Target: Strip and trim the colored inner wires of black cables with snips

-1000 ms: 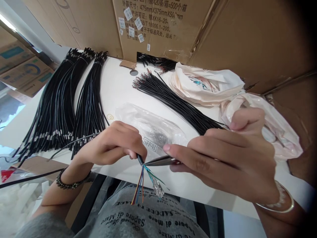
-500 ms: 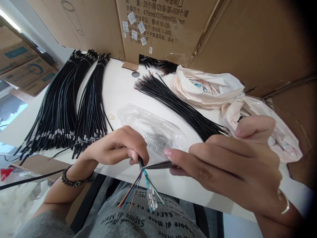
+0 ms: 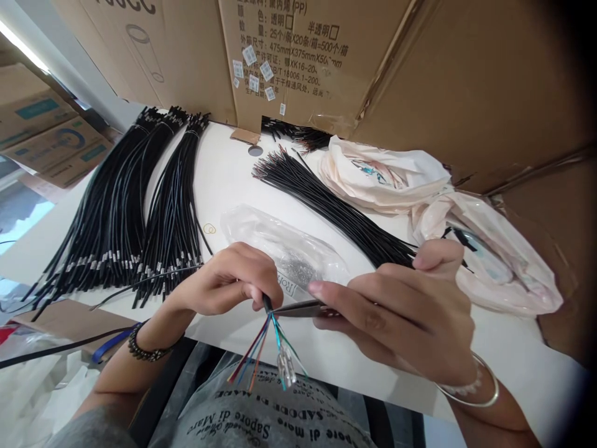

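A thin black cable (image 3: 265, 304) sits pinched at its stripped end between the thumb and curled fingers of the left hand (image 3: 228, 283), just past the near edge of the desk (image 3: 233, 174). From that end a fan of coloured wires (image 3: 261, 351) hangs down over the person's lap, red, blue, orange, green and teal strands spreading apart, with a small clear piece (image 3: 285, 367) dangling among them. The right hand (image 3: 401, 317) is closed around a pair of slim metal tweezers (image 3: 298, 307), index finger stretched along the top, and the tweezer tip meets the cable right where the wires come out. Both hands hover over the near edge, close together.

Just behind the hands a clear plastic bag (image 3: 280, 239) with a printed label lies on the desk. Beyond it a loose sheaf of black cables (image 3: 331, 202) runs diagonally from the desk's middle toward the right hand. Along the left side two thick bundles of black cables (image 3: 135, 199) stretch from the far edge to the near left corner. Toward the right side two crumpled pinkish plastic bags (image 3: 387, 174) rest, one behind the other. Cardboard boxes (image 3: 289, 56) stand along the far edge. The left wrist wears a dark beaded bracelet (image 3: 144, 348), the right a silver bangle (image 3: 476, 392).
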